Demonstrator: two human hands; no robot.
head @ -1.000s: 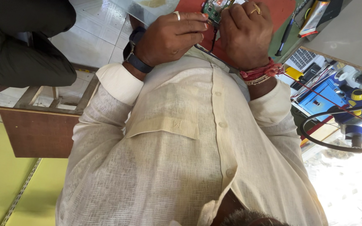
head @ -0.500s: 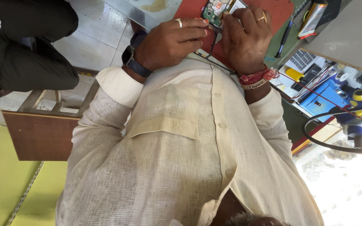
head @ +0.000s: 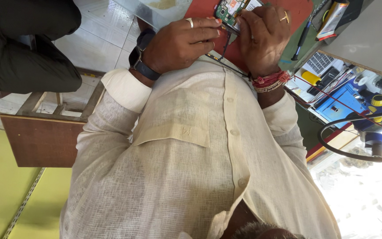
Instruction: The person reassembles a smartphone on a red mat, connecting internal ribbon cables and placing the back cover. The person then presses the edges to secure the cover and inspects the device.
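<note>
Nearest the camera is the cream shirt (head: 191, 177), sleeves rolled back to free the wrists. Beyond it the left hand (head: 180, 44) pinches the edge of the circuit board (head: 231, 9), fingers narrow, to steady it. The right hand (head: 264, 37) curls closed around its other side. The board, green with small parts, hangs above the red mat (head: 297, 11) on the tabletop (head: 372, 40).

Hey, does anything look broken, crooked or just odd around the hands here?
Yes: the device that the left hand and right hand hold over the red mat is opened up, its green circuit board bare. Thin dark wires trail loose beneath it across the shirt. No spill is visible.
</note>
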